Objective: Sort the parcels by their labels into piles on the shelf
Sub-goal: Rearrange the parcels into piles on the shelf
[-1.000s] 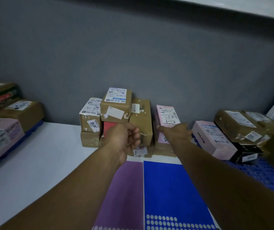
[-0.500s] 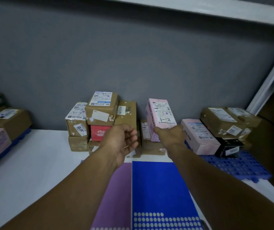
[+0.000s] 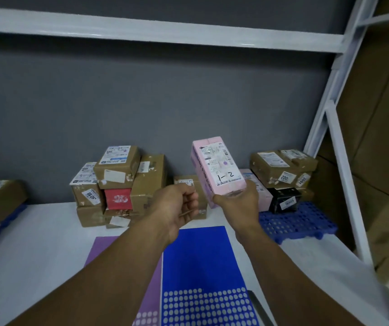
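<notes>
The right hand (image 3: 238,203) grips the pink parcel (image 3: 217,170) by its near end, thumb on the left edge and fingers curled round the right, holding it tilted in the air above the white shelf (image 3: 35,243). The parcel is a smooth oblong box with a white printed label marked "1-2" by hand. The left hand (image 3: 177,208), just left of it, is curled into a loose fist. Left of that fist stands a stack of taped brown cardboard boxes (image 3: 118,170) with a red box (image 3: 117,198) wedged among them. Right of the right hand, a blue perforated plastic pallet (image 3: 301,220) carries labelled cardboard boxes (image 3: 273,168) and a glossy black box (image 3: 285,200). Beneath both wrists lie a flat blue mat (image 3: 195,255) and a purple mat (image 3: 108,248), each dotted white at its near end.
</notes>
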